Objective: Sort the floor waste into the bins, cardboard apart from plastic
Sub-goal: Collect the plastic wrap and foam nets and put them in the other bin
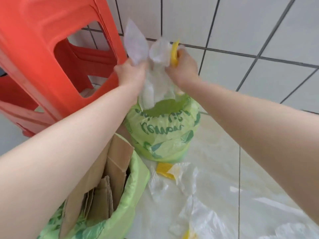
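My left hand (133, 71) and my right hand (183, 68) both grip a clear plastic bag with a yellow strip (155, 80), held up over the far bin. Its lower end hangs into the mouth of that bin (165, 133), which is lined with a light green printed bag. A nearer green-lined bin (136, 185) at the lower left holds folded cardboard (107, 178). More clear plastic bags (198, 204) lie on the floor at the lower right, one with a yellow strip (164, 170).
Stacked red plastic stools (51, 57) stand at the left, close to my left arm. A white tiled wall (241, 31) rises behind the bins. The floor (259, 161) is pale tile.
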A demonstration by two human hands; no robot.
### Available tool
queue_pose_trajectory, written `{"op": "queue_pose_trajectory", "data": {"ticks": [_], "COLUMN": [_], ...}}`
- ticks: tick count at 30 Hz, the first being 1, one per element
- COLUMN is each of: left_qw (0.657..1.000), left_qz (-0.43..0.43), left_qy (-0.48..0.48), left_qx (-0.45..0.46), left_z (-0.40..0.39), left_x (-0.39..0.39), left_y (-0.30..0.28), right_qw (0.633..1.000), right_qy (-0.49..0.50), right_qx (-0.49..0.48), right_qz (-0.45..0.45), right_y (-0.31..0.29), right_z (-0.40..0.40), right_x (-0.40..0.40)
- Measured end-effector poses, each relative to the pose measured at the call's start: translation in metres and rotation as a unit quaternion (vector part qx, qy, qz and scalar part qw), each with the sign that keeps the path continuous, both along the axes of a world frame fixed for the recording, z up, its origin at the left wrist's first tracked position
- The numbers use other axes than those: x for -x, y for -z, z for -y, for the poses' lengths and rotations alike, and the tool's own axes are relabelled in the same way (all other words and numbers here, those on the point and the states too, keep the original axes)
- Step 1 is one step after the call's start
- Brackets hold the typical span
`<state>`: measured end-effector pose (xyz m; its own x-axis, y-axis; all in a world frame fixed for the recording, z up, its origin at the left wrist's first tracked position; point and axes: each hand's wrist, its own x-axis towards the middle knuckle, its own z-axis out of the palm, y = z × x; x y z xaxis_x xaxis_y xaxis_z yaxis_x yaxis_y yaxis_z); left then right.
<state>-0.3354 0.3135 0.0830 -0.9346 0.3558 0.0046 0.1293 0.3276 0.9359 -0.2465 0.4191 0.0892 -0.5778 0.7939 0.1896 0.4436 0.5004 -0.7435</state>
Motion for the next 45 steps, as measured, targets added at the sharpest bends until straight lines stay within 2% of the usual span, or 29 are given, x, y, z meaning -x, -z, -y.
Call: {"op": "queue_pose_trajectory", "data": {"ticks": [2, 3, 5, 6, 7, 8, 10, 11, 13, 15, 18, 20, 23, 26, 28, 31, 36, 41, 45], "left_qw": [0.986, 0.957, 0.845, 0.795, 0.775, 0.779, 0.816, 0.831, 0.840, 0.812, 0.766, 0.744, 0.709, 0.689, 0.699, 0.715, 0.728, 0.714, 0.690], "left_qz": [-0.056, -0.070, -0.067, -0.056, -0.050, -0.058, -0.076, -0.064, -0.006, -0.001, -0.124, -0.154, -0.156, -0.134, -0.134, -0.195, -0.292, -0.365, -0.341], "left_qy": [0.123, 0.202, 0.340, 0.374, 0.383, 0.379, 0.362, 0.366, 0.396, 0.432, 0.431, 0.454, 0.478, 0.503, 0.486, 0.450, 0.419, 0.447, 0.513], "left_qx": [0.095, 0.195, 0.407, 0.474, 0.500, 0.497, 0.443, 0.413, 0.372, 0.393, 0.461, 0.465, 0.495, 0.505, 0.507, 0.498, 0.458, 0.397, 0.379], "left_z": [-0.005, -0.006, -0.003, -0.002, -0.001, 0.001, 0.005, 0.006, 0.014, 0.020, 0.017, 0.012, 0.006, 0.004, 0.006, 0.010, 0.016, 0.034, 0.063], "left_x": [-0.012, -0.014, -0.020, -0.019, -0.018, -0.017, -0.015, -0.009, -0.005, -0.007, -0.012, -0.015, -0.031, -0.049, -0.050, -0.049, -0.090, -0.159, -0.223], "left_y": [0.002, 0.007, 0.014, 0.018, 0.019, 0.017, 0.009, 0.008, 0.002, -0.001, 0.008, 0.020, 0.029, 0.015, 0.001, -0.014, -0.016, 0.009, 0.047], "right_qw": [0.985, 0.958, 0.898, 0.887, 0.887, 0.892, 0.902, 0.904, 0.904, 0.895, 0.884, 0.890, 0.909, 0.923, 0.934, 0.956, 0.965, 0.968, 0.960], "right_qy": [-0.075, -0.134, -0.219, -0.227, -0.224, -0.222, -0.224, -0.220, -0.206, -0.208, -0.230, -0.238, -0.238, -0.233, -0.213, -0.167, -0.127, -0.090, -0.058], "right_qx": [0.016, 0.025, -0.008, -0.033, -0.053, -0.070, -0.096, -0.112, -0.150, -0.168, -0.155, -0.141, -0.148, -0.177, -0.193, -0.174, -0.119, -0.055, -0.010], "right_qz": [0.156, 0.251, 0.381, 0.401, 0.399, 0.387, 0.357, 0.349, 0.344, 0.357, 0.376, 0.363, 0.309, 0.250, 0.214, 0.166, 0.196, 0.229, 0.273], "right_y": [0.021, 0.029, 0.036, 0.034, 0.030, 0.024, 0.014, 0.010, 0.006, 0.010, 0.024, 0.030, 0.033, 0.030, 0.030, 0.033, 0.056, 0.083, 0.105], "right_z": [-0.003, -0.003, -0.004, -0.005, -0.008, -0.011, -0.018, -0.022, -0.026, -0.026, -0.019, -0.012, -0.007, -0.006, -0.005, -0.002, 0.011, 0.046, 0.082], "right_x": [-0.002, -0.003, -0.007, -0.010, -0.014, -0.018, -0.025, -0.028, -0.034, -0.039, -0.047, -0.052, -0.061, -0.079, -0.099, -0.138, -0.216, -0.302, -0.375]}}
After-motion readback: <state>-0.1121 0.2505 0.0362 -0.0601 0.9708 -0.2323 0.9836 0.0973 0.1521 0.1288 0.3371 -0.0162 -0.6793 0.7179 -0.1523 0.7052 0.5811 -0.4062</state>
